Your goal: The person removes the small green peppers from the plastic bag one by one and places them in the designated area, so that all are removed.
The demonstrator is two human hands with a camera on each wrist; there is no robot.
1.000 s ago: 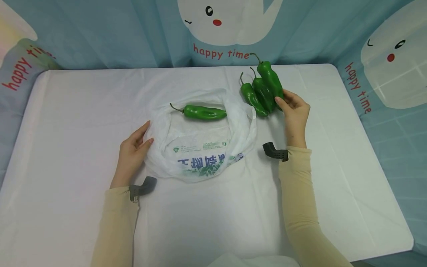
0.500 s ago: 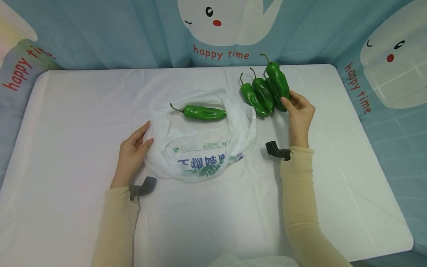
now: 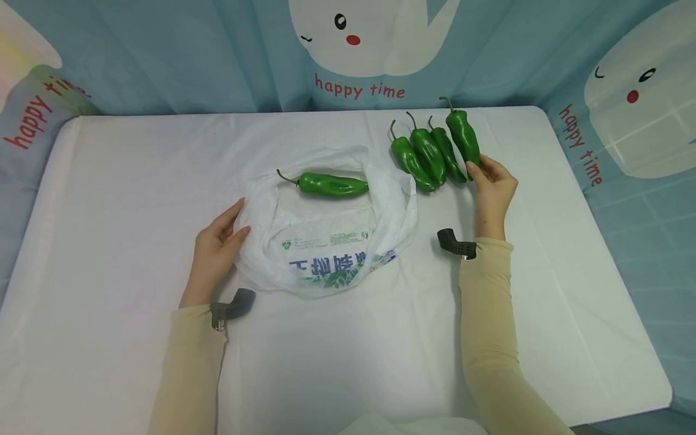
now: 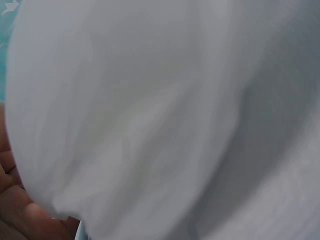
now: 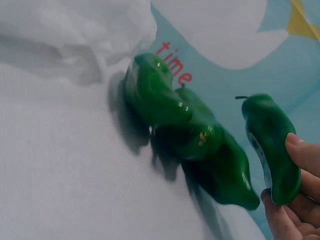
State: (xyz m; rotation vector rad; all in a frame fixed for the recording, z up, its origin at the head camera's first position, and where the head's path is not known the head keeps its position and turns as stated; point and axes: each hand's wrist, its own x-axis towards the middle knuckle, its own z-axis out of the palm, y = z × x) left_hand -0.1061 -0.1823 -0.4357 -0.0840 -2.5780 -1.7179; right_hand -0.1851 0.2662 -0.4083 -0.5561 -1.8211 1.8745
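My right hand [image 3: 493, 193] pinches a green pepper [image 3: 463, 134] near its lower end, thumb on one side and fingers on the other. In the right wrist view this pepper [image 5: 272, 145] stands apart from the others, its stem pointing away from the hand. Three more green peppers [image 3: 428, 156] lie side by side just left of it. A white plastic bag [image 3: 331, 275] with printed writing sits at the middle, its mouth spread wide. Inside lies another green pepper [image 3: 333, 184]. My left hand [image 3: 214, 251] holds the bag's left side; in the left wrist view, white plastic [image 4: 125, 120] partly covers its fingers.
A white cloth [image 3: 136, 181] covers the table. Blue curtain [image 3: 244, 54] with cartoon prints hangs around the back and sides. Dark wrist mounts [image 3: 455, 243] stick out from both sleeves. The bag's right handle [image 3: 399, 187] reaches close to the loose peppers.
My right hand has moved right with its pepper, away from the other three, uncovering the third one. The left hand and the bag have stayed put.
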